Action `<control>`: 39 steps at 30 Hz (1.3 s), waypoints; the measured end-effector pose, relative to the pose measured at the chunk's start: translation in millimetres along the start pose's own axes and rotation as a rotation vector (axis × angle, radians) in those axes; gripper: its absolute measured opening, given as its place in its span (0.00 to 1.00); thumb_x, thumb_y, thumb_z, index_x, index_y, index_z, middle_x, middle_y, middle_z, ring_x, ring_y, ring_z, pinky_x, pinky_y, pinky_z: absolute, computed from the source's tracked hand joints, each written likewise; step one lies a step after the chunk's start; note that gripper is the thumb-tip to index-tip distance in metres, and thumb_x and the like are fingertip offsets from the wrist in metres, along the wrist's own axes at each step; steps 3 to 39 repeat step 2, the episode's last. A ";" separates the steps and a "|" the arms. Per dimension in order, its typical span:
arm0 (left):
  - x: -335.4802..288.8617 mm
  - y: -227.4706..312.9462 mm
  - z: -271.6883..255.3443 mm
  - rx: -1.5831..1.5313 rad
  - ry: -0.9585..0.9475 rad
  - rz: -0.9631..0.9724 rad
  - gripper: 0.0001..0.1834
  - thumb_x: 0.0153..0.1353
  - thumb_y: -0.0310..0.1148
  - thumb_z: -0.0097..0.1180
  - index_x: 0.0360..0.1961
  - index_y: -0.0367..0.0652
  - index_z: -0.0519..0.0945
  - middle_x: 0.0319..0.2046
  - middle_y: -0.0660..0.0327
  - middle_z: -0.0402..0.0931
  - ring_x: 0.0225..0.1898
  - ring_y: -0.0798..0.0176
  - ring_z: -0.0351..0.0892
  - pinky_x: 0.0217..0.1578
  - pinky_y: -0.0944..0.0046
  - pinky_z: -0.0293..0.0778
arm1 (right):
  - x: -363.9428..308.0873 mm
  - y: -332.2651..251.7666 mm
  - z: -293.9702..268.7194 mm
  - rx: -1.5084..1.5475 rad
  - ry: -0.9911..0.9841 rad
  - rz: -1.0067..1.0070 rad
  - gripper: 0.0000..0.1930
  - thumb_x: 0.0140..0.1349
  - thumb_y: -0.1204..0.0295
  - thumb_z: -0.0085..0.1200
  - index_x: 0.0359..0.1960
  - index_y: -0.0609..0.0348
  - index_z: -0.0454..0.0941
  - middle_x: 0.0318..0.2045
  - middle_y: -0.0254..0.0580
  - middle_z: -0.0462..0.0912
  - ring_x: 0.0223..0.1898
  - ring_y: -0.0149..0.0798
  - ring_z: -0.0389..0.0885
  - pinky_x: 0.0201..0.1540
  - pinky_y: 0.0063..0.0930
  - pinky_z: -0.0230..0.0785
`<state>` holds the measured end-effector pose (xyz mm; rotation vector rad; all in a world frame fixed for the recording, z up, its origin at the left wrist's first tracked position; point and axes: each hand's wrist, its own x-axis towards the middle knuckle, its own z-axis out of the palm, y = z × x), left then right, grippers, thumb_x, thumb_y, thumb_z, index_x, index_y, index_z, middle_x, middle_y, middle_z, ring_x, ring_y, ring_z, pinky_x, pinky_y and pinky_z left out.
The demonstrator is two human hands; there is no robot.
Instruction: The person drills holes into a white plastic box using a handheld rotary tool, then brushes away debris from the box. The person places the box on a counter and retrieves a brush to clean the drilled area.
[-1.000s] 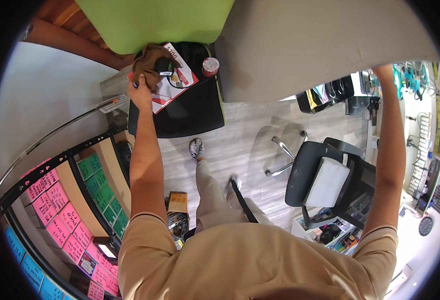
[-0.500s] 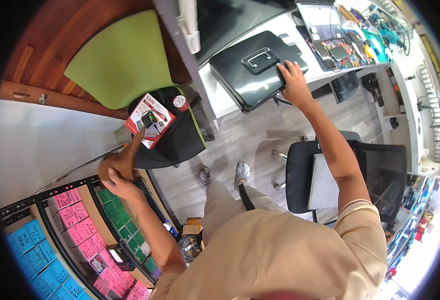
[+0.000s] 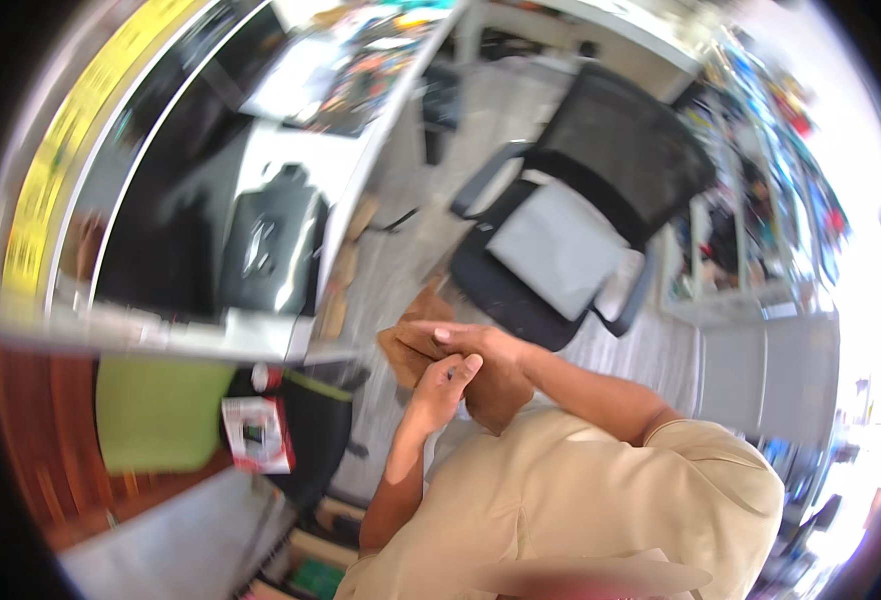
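Observation:
A brown cloth [image 3: 502, 393] hangs bunched in front of my shirt, with both hands on it. My left hand [image 3: 439, 395] is closed on the cloth from the near side, its thumb showing on top. My right hand [image 3: 483, 347] lies just beyond it, fingers together and gripping the cloth's upper part. Folds hide some of the fingertips. The black case [image 3: 273, 245] with a handle rests on the white desk, out of reach of both hands.
A black office chair [image 3: 613, 140] stands ahead, with a flat light-grey item [image 3: 559, 248] on its seat. At the left, a green-backed chair [image 3: 161, 415] bears a red-and-white box [image 3: 258, 436]. Cluttered shelves [image 3: 751, 190] line the right side.
My view has turned right. My right hand has left the black case and joined my left on the brown cloth, which has come from beside the shelf to in front of me.

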<state>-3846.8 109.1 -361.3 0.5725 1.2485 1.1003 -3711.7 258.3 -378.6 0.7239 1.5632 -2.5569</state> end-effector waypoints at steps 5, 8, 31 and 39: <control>28.8 4.1 39.9 -0.041 -0.121 -0.012 0.27 0.77 0.59 0.60 0.50 0.44 0.89 0.28 0.73 0.72 0.30 0.76 0.66 0.31 0.69 0.64 | -29.0 21.3 -24.4 0.228 0.105 -0.197 0.44 0.74 0.35 0.56 0.85 0.38 0.61 0.83 0.41 0.61 0.83 0.51 0.55 0.86 0.50 0.43; 28.8 4.1 39.9 -0.041 -0.121 -0.012 0.27 0.77 0.59 0.60 0.50 0.44 0.89 0.28 0.73 0.72 0.30 0.76 0.66 0.31 0.69 0.64 | -29.0 21.3 -24.4 0.228 0.105 -0.197 0.44 0.74 0.35 0.56 0.85 0.38 0.61 0.83 0.41 0.61 0.83 0.51 0.55 0.86 0.50 0.43; 28.8 4.1 39.9 -0.041 -0.121 -0.012 0.27 0.77 0.59 0.60 0.50 0.44 0.89 0.28 0.73 0.72 0.30 0.76 0.66 0.31 0.69 0.64 | -29.0 21.3 -24.4 0.228 0.105 -0.197 0.44 0.74 0.35 0.56 0.85 0.38 0.61 0.83 0.41 0.61 0.83 0.51 0.55 0.86 0.50 0.43; 28.8 4.1 39.9 -0.041 -0.121 -0.012 0.27 0.77 0.59 0.60 0.50 0.44 0.89 0.28 0.73 0.72 0.30 0.76 0.66 0.31 0.69 0.64 | -29.0 21.3 -24.4 0.228 0.105 -0.197 0.44 0.74 0.35 0.56 0.85 0.38 0.61 0.83 0.41 0.61 0.83 0.51 0.55 0.86 0.50 0.43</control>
